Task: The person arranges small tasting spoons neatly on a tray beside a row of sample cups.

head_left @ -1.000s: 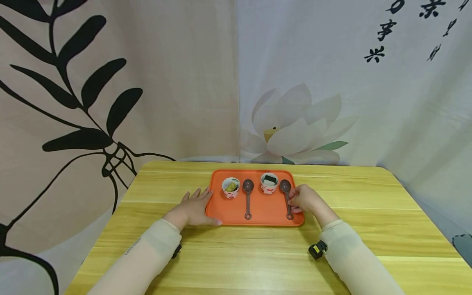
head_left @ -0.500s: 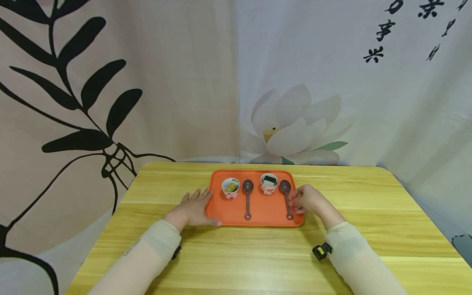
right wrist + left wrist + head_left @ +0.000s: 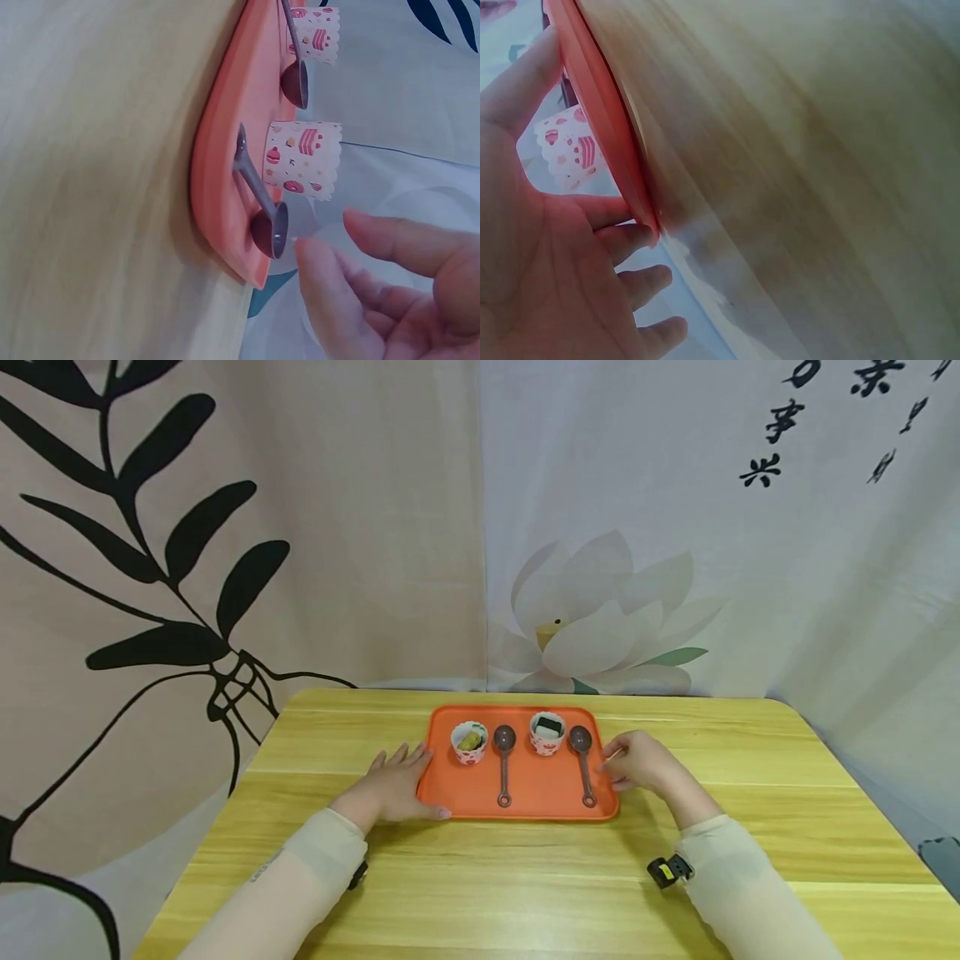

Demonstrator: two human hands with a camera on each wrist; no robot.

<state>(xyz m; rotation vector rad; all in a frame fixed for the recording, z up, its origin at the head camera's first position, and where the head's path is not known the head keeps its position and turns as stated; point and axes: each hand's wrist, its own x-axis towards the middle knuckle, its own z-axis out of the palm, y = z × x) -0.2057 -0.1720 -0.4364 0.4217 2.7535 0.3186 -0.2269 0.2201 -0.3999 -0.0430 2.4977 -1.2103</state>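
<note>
An orange tray point(image 3: 465, 793) lies on the wooden table. My left hand point(image 3: 393, 785) touches its left side, fingers spread and thumb at the front corner. Left to right on the tray are a patterned paper cup point(image 3: 470, 757) with a yellow-green piece in it, a brown spoon point(image 3: 504, 741), a second paper cup point(image 3: 546, 746) with a black-and-white piece, and another brown spoon point(image 3: 581, 741). By the tray's right edge is my right hand point(image 3: 645, 766), holding nothing. In the right wrist view its thumb and forefinger stand apart, clear of the nearer spoon point(image 3: 270, 229).
The wooden table point(image 3: 525, 885) extends around the tray on all sides. Behind its far edge hangs a pale curtain point(image 3: 390, 527) printed with leaves, a lotus and characters. A black wrist camera point(image 3: 663, 871) sits below the right wrist.
My right hand has let go of the right spoon's handle and moved right, away from it. Spoon and tray stay put, and the left hand has not moved.
</note>
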